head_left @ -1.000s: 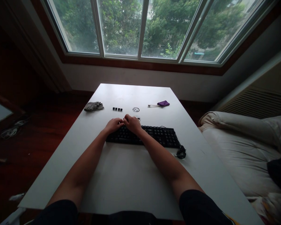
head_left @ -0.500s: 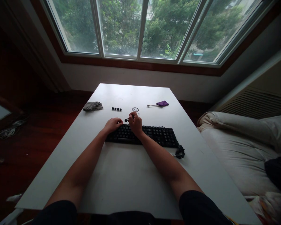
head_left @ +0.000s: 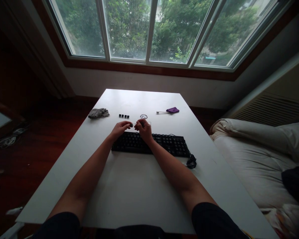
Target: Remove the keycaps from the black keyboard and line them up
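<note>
A black keyboard [head_left: 174, 145] lies crosswise on the white table, partly hidden under my wrists. Above its far edge, my left hand [head_left: 120, 128] pinches a small black keycap [head_left: 131, 125] between thumb and fingertips. My right hand [head_left: 144, 129] is closed round a thin wire keycap puller [head_left: 149, 123], whose wire tips reach toward the keycap. Just beyond the left hand sits a short row of several loose black keycaps [head_left: 124, 116]. Past my right hand lies a thin dark ring-shaped item [head_left: 144, 116], too small to make out.
A crumpled grey cloth [head_left: 99, 113] lies at the table's left edge. Toward the right are a folded purple cloth [head_left: 173, 110] and a thin stick with a pale tip [head_left: 161, 113]. The keyboard's bundled cable [head_left: 191, 162] rests by its right end. A pale sofa [head_left: 251, 156] stands right of the table.
My left hand has lifted off the keyboard's edge and now grips the keycap, which hung from the puller in my right hand before. The right hand has barely moved.
</note>
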### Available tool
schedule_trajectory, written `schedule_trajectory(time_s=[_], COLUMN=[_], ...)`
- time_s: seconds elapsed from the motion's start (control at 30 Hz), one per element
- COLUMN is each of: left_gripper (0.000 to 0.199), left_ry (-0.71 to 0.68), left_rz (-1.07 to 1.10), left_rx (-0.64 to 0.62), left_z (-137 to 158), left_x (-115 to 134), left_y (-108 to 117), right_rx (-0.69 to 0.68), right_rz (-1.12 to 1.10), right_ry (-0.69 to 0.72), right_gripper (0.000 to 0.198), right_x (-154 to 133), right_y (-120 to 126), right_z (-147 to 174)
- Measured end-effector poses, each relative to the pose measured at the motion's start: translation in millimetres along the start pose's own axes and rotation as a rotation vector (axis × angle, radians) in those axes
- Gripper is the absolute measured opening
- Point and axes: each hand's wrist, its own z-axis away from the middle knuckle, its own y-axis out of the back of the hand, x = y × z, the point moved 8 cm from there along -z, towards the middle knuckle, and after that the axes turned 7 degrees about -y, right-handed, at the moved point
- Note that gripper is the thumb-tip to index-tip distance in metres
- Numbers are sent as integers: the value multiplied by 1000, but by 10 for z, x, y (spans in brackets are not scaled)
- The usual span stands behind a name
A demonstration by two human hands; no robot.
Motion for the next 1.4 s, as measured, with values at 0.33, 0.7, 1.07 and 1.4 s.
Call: schedule_trajectory(time_s=[0.33, 0.7, 1.07, 1.4], left_gripper=[41, 48, 49, 43], left_ry=[25, 90, 141, 126], left_rz=[48, 151, 432, 358], left_rx=[24, 53, 83, 143], left_z=[17, 36, 18, -33], left_x=[3, -66, -205, -265], left_y=[18, -7, 15, 56], right_rx=[-86, -56, 116, 117], right_rz=[-136, -97, -210, -320], right_ry=[-5, -4, -114, -80], right_gripper=[34, 32, 31, 27], right_x=[85, 69, 304, 422], right_y=[-74, -49, 185, 171], right_z=[-28, -9, -186, -231])
